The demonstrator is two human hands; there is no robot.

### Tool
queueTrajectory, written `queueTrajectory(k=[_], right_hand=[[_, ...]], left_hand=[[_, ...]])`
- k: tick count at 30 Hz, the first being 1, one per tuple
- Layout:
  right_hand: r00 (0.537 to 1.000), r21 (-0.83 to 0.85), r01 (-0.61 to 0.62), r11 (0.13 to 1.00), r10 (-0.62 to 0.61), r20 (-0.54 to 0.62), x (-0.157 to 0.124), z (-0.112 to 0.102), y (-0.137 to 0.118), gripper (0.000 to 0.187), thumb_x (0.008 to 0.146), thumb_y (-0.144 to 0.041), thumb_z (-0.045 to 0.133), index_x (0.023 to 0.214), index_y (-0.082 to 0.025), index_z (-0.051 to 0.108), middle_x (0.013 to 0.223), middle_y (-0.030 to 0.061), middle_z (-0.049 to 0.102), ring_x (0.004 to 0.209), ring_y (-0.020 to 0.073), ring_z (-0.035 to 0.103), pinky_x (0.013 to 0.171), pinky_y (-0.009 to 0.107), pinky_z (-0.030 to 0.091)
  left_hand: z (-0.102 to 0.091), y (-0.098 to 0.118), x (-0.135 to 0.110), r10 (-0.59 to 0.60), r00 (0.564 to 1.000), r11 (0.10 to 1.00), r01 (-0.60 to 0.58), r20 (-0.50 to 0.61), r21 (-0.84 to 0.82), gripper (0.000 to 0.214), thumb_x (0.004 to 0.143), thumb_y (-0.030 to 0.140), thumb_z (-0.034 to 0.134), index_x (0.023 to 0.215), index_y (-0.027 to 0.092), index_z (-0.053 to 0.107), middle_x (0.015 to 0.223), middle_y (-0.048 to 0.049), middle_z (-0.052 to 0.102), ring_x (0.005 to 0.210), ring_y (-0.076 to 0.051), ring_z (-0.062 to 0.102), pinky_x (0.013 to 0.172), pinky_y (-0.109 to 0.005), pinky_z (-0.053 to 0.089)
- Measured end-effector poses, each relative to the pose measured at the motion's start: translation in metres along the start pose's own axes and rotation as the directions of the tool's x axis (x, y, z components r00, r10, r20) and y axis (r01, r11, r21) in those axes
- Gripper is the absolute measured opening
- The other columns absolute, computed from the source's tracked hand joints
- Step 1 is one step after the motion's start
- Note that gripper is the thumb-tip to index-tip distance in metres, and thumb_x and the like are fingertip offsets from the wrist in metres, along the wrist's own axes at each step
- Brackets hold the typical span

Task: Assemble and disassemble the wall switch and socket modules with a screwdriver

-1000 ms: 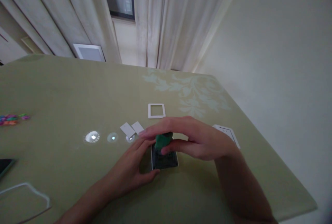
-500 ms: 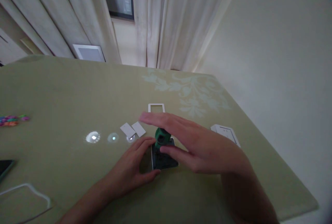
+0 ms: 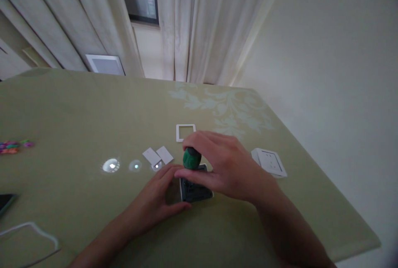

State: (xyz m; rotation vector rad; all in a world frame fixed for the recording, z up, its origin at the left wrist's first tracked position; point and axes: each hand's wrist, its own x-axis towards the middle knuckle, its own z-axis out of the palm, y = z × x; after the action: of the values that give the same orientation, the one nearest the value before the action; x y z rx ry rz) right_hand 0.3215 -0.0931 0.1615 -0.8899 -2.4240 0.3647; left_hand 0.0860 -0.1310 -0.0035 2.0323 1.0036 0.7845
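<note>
A dark, square wall switch (image 3: pixel 195 193) with a pale rim and its inner side showing lies on the table in front of me. My left hand (image 3: pixel 158 197) holds it by the left edge, fingers at the far corner and thumb at the near one. Above it stands a screwdriver, its green handle (image 3: pixel 192 158) nearly upright. The fingers and thumb of my right hand (image 3: pixel 222 162) are closed around that handle. Its tip is hidden behind the right thumb. Just beyond lie a white square frame (image 3: pixel 178 133) and two small white plates (image 3: pixel 151 156).
On the right is a white wall socket (image 3: pixel 270 162), near the table's slanting edge. Far left are colourful small pieces (image 3: pixel 10 146), a dark flat device (image 3: pixel 5 201) and a white cable (image 3: pixel 34 226). A wall rises along the right side of the table (image 3: pixel 93 114).
My right hand has gone from stretched fingers around the green handle to a closed grip on it. The handle has tipped more upright. My left hand stays on the wall switch.
</note>
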Motion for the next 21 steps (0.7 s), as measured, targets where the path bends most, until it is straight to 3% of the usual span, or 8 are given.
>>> queueTrajectory(k=[2, 4, 6, 8, 11, 14, 18, 21], right_hand=[[0.995, 0.113, 0.036, 0.993, -0.046, 0.086, -0.001, -0.007, -0.002, 0.024, 0.11, -0.026, 0.069, 0.134, -0.022, 0.066, 0.134, 0.0079, 0.077, 0.124, 0.0206, 0.072, 0.106, 0.036, 0.058], [0.98, 0.235, 0.062, 0.97, -0.104, 0.172, -0.004, -0.017, 0.0, 0.041, 0.111, -0.014, 0.06, 0.151, -0.025, 0.06, 0.156, 0.0076, 0.067, 0.146, 0.0189, 0.062, 0.124, 0.039, 0.051], [0.968, 0.283, 0.071, 0.957, -0.134, 0.211, -0.007, -0.026, 0.003, 0.055, 0.111, -0.011, 0.058, 0.163, -0.026, 0.05, 0.17, 0.0089, 0.055, 0.159, 0.0198, 0.05, 0.133, 0.042, 0.043], [0.971, 0.278, 0.058, 0.959, -0.119, 0.207, -0.009, -0.029, 0.008, 0.058, 0.111, -0.012, 0.058, 0.167, -0.023, 0.046, 0.171, 0.011, 0.054, 0.16, 0.0203, 0.048, 0.133, 0.043, 0.042], [0.98, 0.268, 0.035, 0.963, -0.087, 0.181, -0.009, -0.028, 0.01, 0.041, 0.111, -0.018, 0.065, 0.152, -0.02, 0.061, 0.147, 0.0096, 0.073, 0.137, 0.0187, 0.067, 0.118, 0.036, 0.054], [0.992, 0.183, 0.005, 0.983, -0.028, 0.121, -0.007, -0.024, 0.006, 0.026, 0.104, -0.027, 0.079, 0.129, -0.021, 0.072, 0.121, 0.0047, 0.08, 0.109, 0.018, 0.075, 0.095, 0.031, 0.057], [0.996, 0.054, -0.086, 0.995, 0.086, 0.006, -0.003, -0.015, 0.004, 0.031, 0.099, -0.048, 0.084, 0.107, -0.019, 0.074, 0.094, -0.0002, 0.078, 0.08, 0.0143, 0.069, 0.075, 0.027, 0.047], [0.974, -0.071, -0.216, 0.974, 0.209, -0.093, 0.003, -0.005, 0.008, 0.048, 0.098, -0.064, 0.079, 0.086, -0.019, 0.066, 0.072, -0.0034, 0.067, 0.061, 0.0117, 0.054, 0.063, 0.028, 0.033]], left_hand=[[0.001, 0.0, 0.0, -0.003, 1.0, 1.0, 0.003, -0.012, 0.025, 0.068, 0.088, 0.03, 0.09, 0.147, 0.038, 0.058, 0.15, -0.0077, 0.066, 0.139, -0.039, 0.064, 0.115, -0.06, 0.057], [0.0, 0.003, 0.0, -0.009, 1.0, 0.999, 0.009, -0.01, 0.039, 0.069, 0.088, 0.031, 0.09, 0.147, 0.037, 0.057, 0.151, -0.0083, 0.065, 0.142, -0.039, 0.063, 0.117, -0.061, 0.056], [-0.002, 0.007, 0.001, -0.019, 1.0, 0.999, 0.019, 0.012, 0.034, 0.069, 0.089, 0.033, 0.09, 0.149, 0.036, 0.055, 0.151, -0.0082, 0.065, 0.142, -0.038, 0.063, 0.117, -0.06, 0.056], [-0.004, 0.009, 0.002, -0.034, 0.999, 0.999, 0.034, 0.038, 0.02, 0.069, 0.09, 0.033, 0.089, 0.149, 0.037, 0.053, 0.151, -0.0077, 0.065, 0.141, -0.037, 0.064, 0.117, -0.06, 0.056], [-0.005, 0.006, 0.002, -0.041, 0.998, 0.999, 0.041, 0.043, -0.003, 0.071, 0.09, 0.034, 0.091, 0.15, 0.039, 0.053, 0.153, -0.0075, 0.064, 0.142, -0.037, 0.063, 0.117, -0.06, 0.055], [-0.004, -0.002, 0.001, -0.041, 0.998, 0.998, 0.043, 0.039, -0.046, 0.074, 0.085, 0.034, 0.095, 0.148, 0.039, 0.057, 0.15, -0.0066, 0.067, 0.139, -0.037, 0.065, 0.113, -0.058, 0.058], [-0.005, -0.007, 0.0, -0.072, 0.997, 0.996, 0.073, 0.022, -0.046, 0.076, 0.079, 0.037, 0.1, 0.144, 0.038, 0.062, 0.141, -0.0056, 0.071, 0.129, -0.037, 0.07, 0.106, -0.054, 0.062], [-0.007, -0.005, 0.0, -0.076, 0.997, 0.996, 0.077, 0.021, -0.035, 0.073, 0.077, 0.039, 0.1, 0.14, 0.036, 0.064, 0.133, -0.006, 0.074, 0.117, -0.035, 0.073, 0.1, -0.052, 0.064]])
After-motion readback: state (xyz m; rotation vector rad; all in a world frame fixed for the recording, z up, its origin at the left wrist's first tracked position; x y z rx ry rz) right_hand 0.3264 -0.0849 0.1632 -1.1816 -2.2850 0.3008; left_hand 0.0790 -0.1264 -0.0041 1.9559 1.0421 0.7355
